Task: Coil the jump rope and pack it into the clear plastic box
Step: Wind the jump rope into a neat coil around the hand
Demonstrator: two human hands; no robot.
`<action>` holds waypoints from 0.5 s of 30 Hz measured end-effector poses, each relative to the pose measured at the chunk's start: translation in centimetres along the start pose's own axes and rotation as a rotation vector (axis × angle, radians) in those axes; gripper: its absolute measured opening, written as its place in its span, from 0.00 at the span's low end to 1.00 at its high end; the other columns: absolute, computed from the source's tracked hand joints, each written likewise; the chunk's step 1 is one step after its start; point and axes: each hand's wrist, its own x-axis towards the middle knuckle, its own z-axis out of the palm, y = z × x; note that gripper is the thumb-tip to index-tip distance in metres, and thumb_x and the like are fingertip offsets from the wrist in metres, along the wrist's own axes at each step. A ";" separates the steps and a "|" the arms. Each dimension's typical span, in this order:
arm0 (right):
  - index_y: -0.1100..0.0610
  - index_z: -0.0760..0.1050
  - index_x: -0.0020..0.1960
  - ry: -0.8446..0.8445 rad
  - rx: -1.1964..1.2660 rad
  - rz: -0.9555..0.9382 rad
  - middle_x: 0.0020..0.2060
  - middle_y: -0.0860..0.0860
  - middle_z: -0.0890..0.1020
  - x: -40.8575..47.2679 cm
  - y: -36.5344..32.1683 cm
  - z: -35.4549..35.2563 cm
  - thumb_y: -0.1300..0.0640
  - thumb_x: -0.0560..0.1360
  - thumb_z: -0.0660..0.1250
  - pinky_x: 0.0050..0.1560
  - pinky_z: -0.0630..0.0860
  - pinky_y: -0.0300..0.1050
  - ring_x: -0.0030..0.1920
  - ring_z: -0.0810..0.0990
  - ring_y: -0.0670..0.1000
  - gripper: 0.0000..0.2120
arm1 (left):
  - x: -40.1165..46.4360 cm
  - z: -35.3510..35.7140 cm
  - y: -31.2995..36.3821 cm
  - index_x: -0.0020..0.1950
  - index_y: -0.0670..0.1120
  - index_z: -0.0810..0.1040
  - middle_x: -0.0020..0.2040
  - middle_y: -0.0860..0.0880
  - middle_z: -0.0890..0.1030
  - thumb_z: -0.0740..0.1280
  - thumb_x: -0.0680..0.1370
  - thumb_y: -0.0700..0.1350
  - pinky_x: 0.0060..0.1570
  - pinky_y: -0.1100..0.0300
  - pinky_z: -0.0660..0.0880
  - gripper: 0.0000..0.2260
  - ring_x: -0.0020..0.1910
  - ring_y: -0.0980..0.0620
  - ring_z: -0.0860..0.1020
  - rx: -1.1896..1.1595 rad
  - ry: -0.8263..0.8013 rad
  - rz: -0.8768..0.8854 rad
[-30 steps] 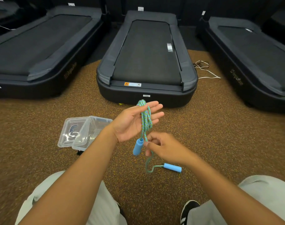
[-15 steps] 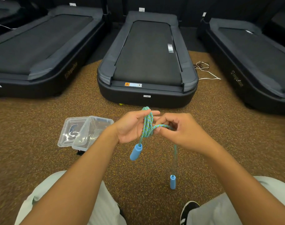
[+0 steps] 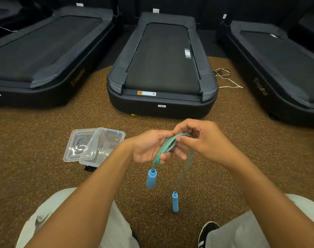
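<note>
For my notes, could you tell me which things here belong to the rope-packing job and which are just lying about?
Job: jump rope, left hand, right hand, clear plastic box, its lid.
Lying about: treadmills, loose cables.

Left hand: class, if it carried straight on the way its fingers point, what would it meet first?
The left hand points right, so probably the right hand, already touching across the jump rope.

A speckled brown and yellow carpet (image 3: 45, 140) covers the floor across the lower frame. Three black treadmills lie flat side by side along the top: one at upper left (image 3: 41, 56), one at centre (image 3: 161, 68), one at upper right (image 3: 281, 68). Tangled white and dark cables (image 3: 224, 76) lie on the carpet between the centre and right machines. Behind them the wall is dark.
</note>
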 end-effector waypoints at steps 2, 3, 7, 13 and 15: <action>0.52 0.85 0.51 0.017 0.022 0.007 0.44 0.46 0.88 0.0 0.2 0.0 0.61 0.75 0.76 0.53 0.82 0.56 0.46 0.86 0.48 0.07 | 0.0 -0.1 0.0 0.61 0.37 0.78 0.48 0.41 0.83 0.55 0.82 0.57 0.29 0.62 0.71 0.25 0.23 0.58 0.70 0.018 -0.017 -0.008; 0.52 0.85 0.51 0.029 0.031 0.008 0.44 0.46 0.88 0.0 0.3 0.0 0.61 0.75 0.76 0.54 0.82 0.57 0.47 0.86 0.48 0.07 | 0.0 -0.2 0.0 0.59 0.38 0.79 0.46 0.42 0.83 0.55 0.81 0.58 0.28 0.63 0.70 0.25 0.22 0.58 0.69 0.013 -0.030 -0.012; 0.50 0.85 0.49 0.083 0.077 -0.014 0.43 0.48 0.87 0.3 1.0 0.3 0.60 0.74 0.77 0.52 0.83 0.59 0.46 0.86 0.53 0.07 | 0.1 -0.6 0.1 0.51 0.39 0.80 0.41 0.43 0.83 0.57 0.81 0.58 0.23 0.65 0.67 0.24 0.19 0.60 0.68 -0.099 -0.074 -0.003; 0.50 0.84 0.49 0.133 0.132 0.038 0.42 0.50 0.86 0.5 2.0 0.7 0.61 0.76 0.74 0.49 0.81 0.49 0.43 0.84 0.52 0.07 | -0.3 -0.9 0.3 0.48 0.41 0.77 0.39 0.45 0.83 0.57 0.82 0.48 0.22 0.67 0.69 0.13 0.19 0.61 0.68 -0.151 -0.102 0.028; 0.49 0.84 0.50 0.139 0.140 0.042 0.42 0.50 0.86 0.6 2.7 1.0 0.59 0.78 0.73 0.48 0.80 0.51 0.44 0.84 0.55 0.05 | -0.3 -0.9 0.2 0.47 0.42 0.76 0.39 0.45 0.82 0.56 0.82 0.47 0.22 0.67 0.69 0.13 0.19 0.61 0.68 -0.171 -0.112 0.044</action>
